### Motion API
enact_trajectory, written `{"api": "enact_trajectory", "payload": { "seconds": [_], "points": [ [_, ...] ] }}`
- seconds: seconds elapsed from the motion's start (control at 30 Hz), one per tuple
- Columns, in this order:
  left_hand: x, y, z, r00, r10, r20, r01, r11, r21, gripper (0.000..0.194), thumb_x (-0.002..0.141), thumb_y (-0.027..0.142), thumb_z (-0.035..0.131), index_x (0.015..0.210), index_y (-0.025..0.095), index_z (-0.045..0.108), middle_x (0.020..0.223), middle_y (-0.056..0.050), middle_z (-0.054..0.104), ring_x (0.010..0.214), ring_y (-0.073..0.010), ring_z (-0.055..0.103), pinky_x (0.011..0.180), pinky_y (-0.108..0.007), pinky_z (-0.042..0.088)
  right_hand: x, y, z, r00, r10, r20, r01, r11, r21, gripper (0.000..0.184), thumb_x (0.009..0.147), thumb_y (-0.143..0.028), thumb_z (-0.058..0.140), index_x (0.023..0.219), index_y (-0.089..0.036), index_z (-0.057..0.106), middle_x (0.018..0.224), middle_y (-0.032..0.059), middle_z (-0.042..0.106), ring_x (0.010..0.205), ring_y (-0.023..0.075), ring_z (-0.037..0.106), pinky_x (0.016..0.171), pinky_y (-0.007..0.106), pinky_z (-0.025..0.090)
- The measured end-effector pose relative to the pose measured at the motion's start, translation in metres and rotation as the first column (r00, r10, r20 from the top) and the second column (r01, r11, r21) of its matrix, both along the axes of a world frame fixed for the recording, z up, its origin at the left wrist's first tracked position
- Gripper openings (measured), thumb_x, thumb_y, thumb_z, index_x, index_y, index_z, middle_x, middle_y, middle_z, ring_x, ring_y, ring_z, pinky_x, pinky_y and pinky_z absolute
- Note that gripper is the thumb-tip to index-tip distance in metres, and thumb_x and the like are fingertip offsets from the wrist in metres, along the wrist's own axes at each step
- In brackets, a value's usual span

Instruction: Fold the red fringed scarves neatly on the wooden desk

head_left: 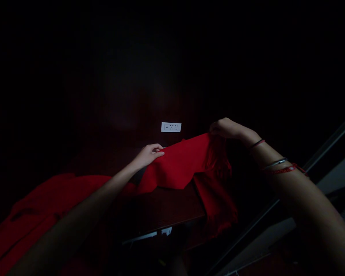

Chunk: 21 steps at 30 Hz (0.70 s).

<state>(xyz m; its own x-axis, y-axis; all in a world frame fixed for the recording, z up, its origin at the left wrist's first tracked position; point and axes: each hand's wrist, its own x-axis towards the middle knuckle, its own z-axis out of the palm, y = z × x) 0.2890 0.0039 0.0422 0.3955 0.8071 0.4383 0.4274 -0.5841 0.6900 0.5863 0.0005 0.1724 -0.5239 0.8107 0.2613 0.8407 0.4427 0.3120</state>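
A red fringed scarf (pixel 178 165) is stretched between my two hands above a dark wooden table. My left hand (pixel 150 154) pinches its upper edge, thumb in front. At its right end, near the fringe, my right hand (pixel 222 127) grips the top corner with the fingers closed. Fringe hangs below that hand, and another fringed part of the red cloth drapes over the table's right edge. More red cloth (pixel 60 195) lies spread out at the left, partly behind my left forearm. Bracelets circle my right wrist and forearm.
A white socket panel (pixel 171 127) sits just beyond the scarf. The dark wooden table (pixel 172 209) ends at a front edge below the cloth, with pale objects (pixel 166 231) under it. A pale-edged frame (pixel 330 153) slants along the right. Most of the room is too dark to make out.
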Motion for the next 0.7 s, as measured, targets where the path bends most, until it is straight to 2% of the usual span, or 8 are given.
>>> {"api": "enact_trajectory", "payload": {
  "seconds": [0.1,0.2,0.3,0.37,0.43,0.53,0.6,0.7],
  "points": [
    [-0.019,-0.002,-0.011,0.956,0.03,-0.291,-0.017,0.999,0.047,0.014,0.066,0.024,0.047,0.074,0.017,0.057,0.066,0.0,0.057,0.062,-0.0137,0.052,0.058,-0.023,0.038,0.0,0.005,-0.011,1.0,0.015,-0.004,-0.015,1.0,0.001,0.014,0.065,-0.011,0.052,0.067,-0.019,0.063,0.062,-0.002,0.06,0.057,0.0098,0.052,0.053,0.02,0.035],
    [-0.033,0.002,-0.036,0.843,0.156,-0.515,-0.097,0.985,0.14,0.021,0.063,0.014,0.044,0.079,0.016,0.058,0.075,-0.005,0.058,0.072,-0.0176,0.053,0.065,-0.026,0.039,-0.002,0.009,-0.01,1.0,-0.018,-0.009,0.018,0.999,0.037,0.016,0.066,-0.008,0.05,0.069,-0.018,0.063,0.062,-0.001,0.06,0.055,0.0095,0.052,0.053,0.02,0.034],
    [-0.04,0.01,-0.061,0.781,0.338,-0.525,-0.264,0.941,0.213,0.027,0.067,0.014,0.041,0.09,0.016,0.055,0.087,-0.01,0.057,0.081,-0.0201,0.053,0.071,-0.028,0.038,-0.002,0.01,0.002,0.996,-0.082,0.015,0.08,0.991,0.112,0.018,0.07,-0.009,0.048,0.075,-0.014,0.063,0.069,0.0032,0.061,0.06,0.0091,0.053,0.055,0.021,0.032],
    [-0.043,0.014,-0.068,0.793,0.404,-0.457,-0.332,0.914,0.231,0.027,0.072,0.016,0.037,0.094,0.017,0.053,0.09,-0.01,0.056,0.083,-0.0198,0.053,0.073,-0.028,0.038,0.0,0.008,0.014,0.99,-0.138,0.028,0.132,0.979,0.157,0.023,0.075,-0.012,0.041,0.081,-0.009,0.062,0.076,0.0073,0.061,0.067,0.0091,0.053,0.058,0.021,0.031],
    [-0.047,0.016,-0.064,0.84,0.395,-0.372,-0.332,0.916,0.224,0.026,0.077,0.02,0.034,0.097,0.018,0.05,0.09,-0.008,0.057,0.081,-0.0187,0.053,0.073,-0.028,0.038,0.004,0.005,0.026,0.975,-0.218,0.028,0.21,0.96,0.185,0.029,0.079,-0.013,0.033,0.087,-0.003,0.059,0.079,0.0107,0.059,0.073,0.01,0.053,0.06,0.022,0.03],
    [-0.061,0.014,-0.045,0.895,0.345,-0.284,-0.294,0.933,0.205,0.025,0.079,0.032,0.034,0.097,0.019,0.047,0.084,-0.004,0.057,0.075,-0.0167,0.053,0.07,-0.026,0.039,0.011,-0.001,0.036,0.945,-0.328,0.009,0.319,0.926,0.203,0.026,0.08,-0.011,0.034,0.09,-0.002,0.056,0.082,0.0135,0.057,0.076,0.0129,0.053,0.063,0.023,0.032],
    [-0.074,0.01,-0.028,0.918,0.288,-0.274,-0.24,0.951,0.195,0.027,0.079,0.039,0.033,0.088,0.019,0.049,0.078,0.0,0.056,0.071,-0.0147,0.052,0.068,-0.025,0.039,0.013,-0.005,0.037,0.929,-0.37,0.011,0.361,0.911,0.202,0.023,0.078,-0.01,0.037,0.089,-0.004,0.057,0.082,0.0148,0.057,0.076,0.016,0.053,0.063,0.026,0.034],
    [-0.092,0.0,-0.009,0.939,0.15,-0.311,-0.119,0.986,0.117,0.032,0.079,0.043,0.03,0.075,0.018,0.049,0.07,0.002,0.053,0.067,-0.012,0.049,0.065,-0.021,0.038,0.013,-0.007,0.028,0.904,-0.425,0.036,0.412,0.892,0.183,0.023,0.078,-0.012,0.037,0.088,-0.006,0.057,0.081,0.0158,0.057,0.078,0.0204,0.054,0.064,0.03,0.036]
  ]
}}
